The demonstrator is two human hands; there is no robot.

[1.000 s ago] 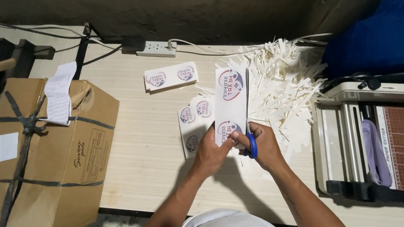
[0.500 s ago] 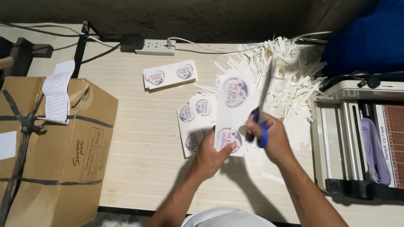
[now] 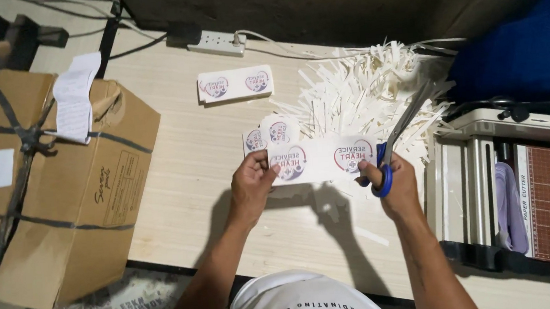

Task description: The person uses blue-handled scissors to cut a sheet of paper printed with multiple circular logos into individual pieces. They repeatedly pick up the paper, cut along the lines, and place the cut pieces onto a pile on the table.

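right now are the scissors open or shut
Cannot tell for sure. The scissors in the right hand show as one blurred streak over the paper scraps; no gap between the blades is visible.

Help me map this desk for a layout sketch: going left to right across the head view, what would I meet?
Cardboard box → left hand → printed sheet → right hand with scissors → paper cutter.

A white T-shirt [image 3: 301, 301] is worn — dark curved lettering and a small orange and blue mark are printed across it. Both forearms are left bare below it; no watch, ring or glove is seen on the left hand [image 3: 251, 186] or the right hand [image 3: 394, 187].
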